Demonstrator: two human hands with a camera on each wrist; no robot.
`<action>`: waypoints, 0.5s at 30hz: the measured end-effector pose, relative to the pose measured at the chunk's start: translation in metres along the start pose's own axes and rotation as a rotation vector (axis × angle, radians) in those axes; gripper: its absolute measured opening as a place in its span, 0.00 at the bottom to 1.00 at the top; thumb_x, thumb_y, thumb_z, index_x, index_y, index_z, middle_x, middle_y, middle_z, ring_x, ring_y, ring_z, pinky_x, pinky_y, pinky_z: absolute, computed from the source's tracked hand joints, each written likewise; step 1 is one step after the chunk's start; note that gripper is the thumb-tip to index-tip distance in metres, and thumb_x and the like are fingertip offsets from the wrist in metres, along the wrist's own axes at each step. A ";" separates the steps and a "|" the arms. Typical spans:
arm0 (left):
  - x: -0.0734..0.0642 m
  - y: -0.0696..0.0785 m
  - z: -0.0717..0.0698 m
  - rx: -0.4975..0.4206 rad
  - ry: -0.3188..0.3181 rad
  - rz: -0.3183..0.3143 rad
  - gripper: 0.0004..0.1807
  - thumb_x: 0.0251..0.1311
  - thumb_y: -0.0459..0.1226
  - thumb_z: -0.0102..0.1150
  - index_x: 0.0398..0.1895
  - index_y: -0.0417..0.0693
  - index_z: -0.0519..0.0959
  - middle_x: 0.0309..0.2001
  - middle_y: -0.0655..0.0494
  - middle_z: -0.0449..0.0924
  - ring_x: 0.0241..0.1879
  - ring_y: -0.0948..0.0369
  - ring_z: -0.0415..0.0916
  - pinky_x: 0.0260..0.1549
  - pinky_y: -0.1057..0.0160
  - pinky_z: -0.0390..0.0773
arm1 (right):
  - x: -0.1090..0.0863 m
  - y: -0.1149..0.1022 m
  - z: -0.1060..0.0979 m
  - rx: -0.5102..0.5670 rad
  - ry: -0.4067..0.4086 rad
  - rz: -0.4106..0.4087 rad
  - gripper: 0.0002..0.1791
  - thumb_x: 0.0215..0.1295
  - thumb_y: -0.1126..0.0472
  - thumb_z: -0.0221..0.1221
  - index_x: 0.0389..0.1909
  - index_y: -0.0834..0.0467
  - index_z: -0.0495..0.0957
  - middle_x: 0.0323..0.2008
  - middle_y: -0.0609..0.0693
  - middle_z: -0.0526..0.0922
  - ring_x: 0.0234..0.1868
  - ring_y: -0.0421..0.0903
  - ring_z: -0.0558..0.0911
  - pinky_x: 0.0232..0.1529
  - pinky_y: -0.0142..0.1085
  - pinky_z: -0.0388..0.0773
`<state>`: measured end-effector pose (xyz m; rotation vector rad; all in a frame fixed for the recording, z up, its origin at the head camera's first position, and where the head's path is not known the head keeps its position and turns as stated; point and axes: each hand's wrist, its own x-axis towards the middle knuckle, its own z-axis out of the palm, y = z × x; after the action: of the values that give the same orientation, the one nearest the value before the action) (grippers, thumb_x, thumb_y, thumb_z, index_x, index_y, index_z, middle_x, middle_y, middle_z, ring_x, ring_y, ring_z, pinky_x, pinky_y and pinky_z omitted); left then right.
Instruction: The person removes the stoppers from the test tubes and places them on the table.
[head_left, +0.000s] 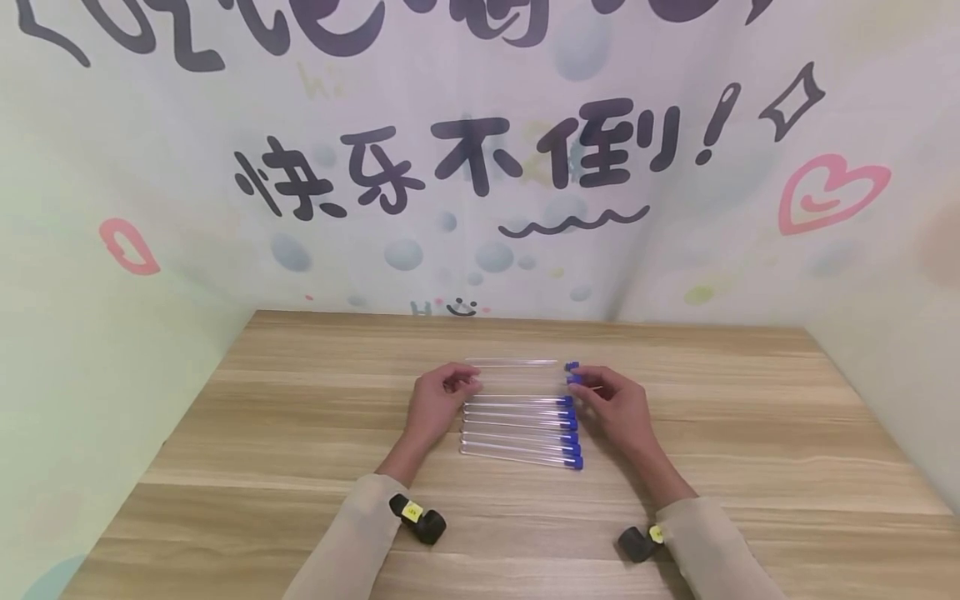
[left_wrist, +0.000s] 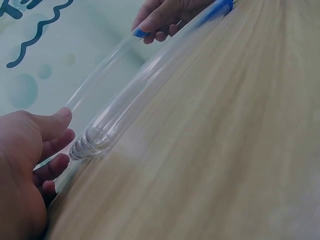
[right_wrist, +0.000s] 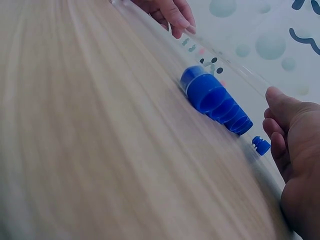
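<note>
Between my two hands a clear test tube (left_wrist: 106, 69) is held lengthwise over the table. My left hand (head_left: 438, 400) pinches its rounded end between thumb and fingers. At the other end my right hand (head_left: 618, 408) pinches the tube by its blue cap (left_wrist: 140, 33). Just nearer to me, several clear tubes (head_left: 517, 422) lie side by side, their blue caps (right_wrist: 215, 100) all to the right. Beyond my hands lies one more tube (head_left: 513, 363) without a cap on it. A loose blue cap (right_wrist: 260, 145) sits off its right end.
The wood-grain table (head_left: 300, 358) runs back to a printed white cloth (head_left: 420, 267) with dark lettering. Similar cloth hangs along both sides. A black camera (head_left: 418, 518) is strapped at the left wrist and another camera (head_left: 637, 543) at the right.
</note>
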<state>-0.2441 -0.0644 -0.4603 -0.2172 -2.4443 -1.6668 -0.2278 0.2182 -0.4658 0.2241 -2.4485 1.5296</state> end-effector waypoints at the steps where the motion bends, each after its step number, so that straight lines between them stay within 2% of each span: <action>1: 0.000 0.000 0.000 0.003 -0.003 -0.006 0.09 0.53 0.37 0.70 0.38 0.50 0.85 0.29 0.60 0.80 0.29 0.61 0.73 0.29 0.66 0.72 | 0.000 0.000 0.000 -0.007 0.000 0.009 0.14 0.60 0.52 0.65 0.45 0.53 0.82 0.37 0.49 0.83 0.36 0.46 0.81 0.35 0.30 0.77; 8: -0.003 0.001 0.000 0.049 0.001 -0.024 0.11 0.51 0.42 0.71 0.38 0.55 0.85 0.32 0.62 0.78 0.32 0.60 0.70 0.33 0.62 0.72 | -0.001 -0.003 0.001 -0.038 0.014 0.033 0.12 0.60 0.52 0.65 0.43 0.52 0.82 0.36 0.47 0.83 0.36 0.45 0.80 0.34 0.31 0.77; 15: -0.003 0.000 0.000 0.041 0.001 0.011 0.11 0.51 0.45 0.71 0.38 0.58 0.86 0.34 0.62 0.78 0.35 0.60 0.71 0.36 0.59 0.72 | 0.000 -0.002 0.001 -0.070 0.093 0.016 0.12 0.59 0.51 0.66 0.41 0.52 0.83 0.35 0.44 0.84 0.34 0.44 0.78 0.31 0.28 0.74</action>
<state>-0.2414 -0.0641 -0.4612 -0.2244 -2.4699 -1.6097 -0.2273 0.2162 -0.4645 0.1178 -2.4312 1.4251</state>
